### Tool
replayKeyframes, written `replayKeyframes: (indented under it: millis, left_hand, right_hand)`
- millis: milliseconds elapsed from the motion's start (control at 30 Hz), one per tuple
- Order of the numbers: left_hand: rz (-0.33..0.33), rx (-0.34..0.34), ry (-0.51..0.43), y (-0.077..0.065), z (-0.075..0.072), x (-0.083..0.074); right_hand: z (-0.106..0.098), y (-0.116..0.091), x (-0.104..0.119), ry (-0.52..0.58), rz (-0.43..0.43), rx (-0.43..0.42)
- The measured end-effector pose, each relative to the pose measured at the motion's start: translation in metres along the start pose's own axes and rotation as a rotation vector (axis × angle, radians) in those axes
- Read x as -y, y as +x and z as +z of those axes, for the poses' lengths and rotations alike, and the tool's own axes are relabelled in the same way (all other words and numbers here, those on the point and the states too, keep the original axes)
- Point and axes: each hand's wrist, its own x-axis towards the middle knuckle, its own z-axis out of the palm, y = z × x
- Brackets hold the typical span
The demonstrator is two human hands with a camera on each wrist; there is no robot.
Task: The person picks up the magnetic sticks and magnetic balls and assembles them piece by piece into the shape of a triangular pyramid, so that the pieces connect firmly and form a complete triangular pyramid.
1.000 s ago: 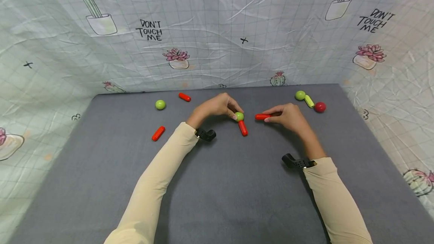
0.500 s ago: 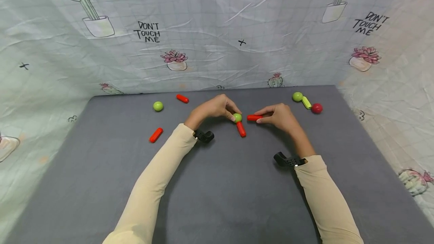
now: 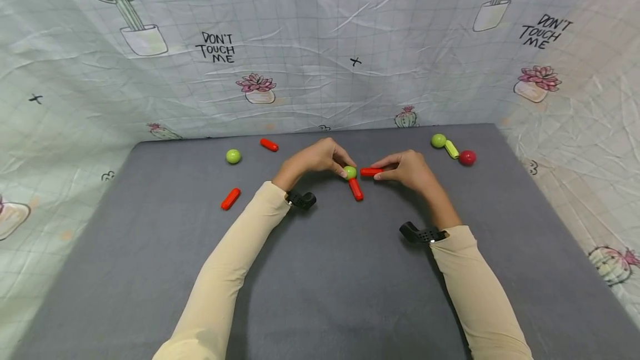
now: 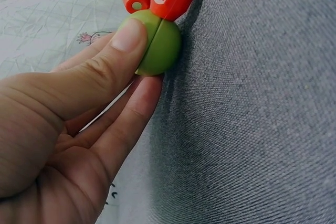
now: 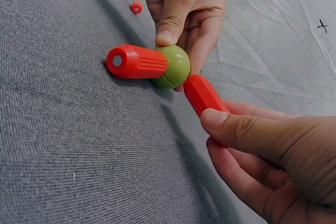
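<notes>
My left hand [image 3: 320, 157] pinches a green ball [image 4: 164, 45] between thumb and fingers. One red ribbed rod [image 5: 137, 61] is joined to that ball and points toward the person, its free end showing a grey disc. From the right, my right hand [image 3: 411, 172] holds a second red rod [image 5: 206, 97] by thumb and fingers, near its rear end. The front tip of this rod is just beside the ball; the head view has a thin gap between them. Fingers cover part of the ball in the left wrist view.
At the back right, a green ball [image 3: 438, 140], a yellow-green rod [image 3: 451, 149] and a dark red ball [image 3: 467, 158] form a chain. Leftward lie another green ball [image 3: 233, 156] and two red rods, one far back [image 3: 269, 144], one nearer [image 3: 230, 199]. A printed cloth [image 3: 310, 43] hangs behind the grey table [image 3: 320, 288].
My right hand has moved left with its red rod, bringing the tip closer to the green ball. The left hand keeps its hold on the ball. The head view has shifted slightly.
</notes>
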Motion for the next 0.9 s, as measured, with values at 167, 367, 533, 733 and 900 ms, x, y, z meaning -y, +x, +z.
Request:
replayKeyframes:
  millis: [167, 367, 533, 733, 900]
  left_hand:
    - [0.001, 0.003, 0.002, 0.0000, -0.0008, 0.0015]
    - [0.002, 0.002, 0.003, 0.0004, -0.0003, 0.0025]
    - [0.005, -0.005, -0.004, 0.0010, 0.0010, 0.0034]
    - [0.004, -0.013, -0.006, 0.0000, 0.0013, 0.0027]
    - [0.001, -0.016, -0.007, -0.0008, 0.0020, 0.0018]
  right_hand:
    - [0.0017, 0.0012, 0.0008, 0.014, 0.007, 0.012]
    - [0.0027, 0.0015, 0.0012, 0.019, 0.028, 0.023]
    - [0.0049, 0.0031, 0.0017, 0.019, 0.027, 0.013]
    - [0.0095, 0.0056, 0.0033, 0.004, 0.004, 0.016]
    - [0.0096, 0.0050, 0.0049, 0.015, 0.020, 0.013]
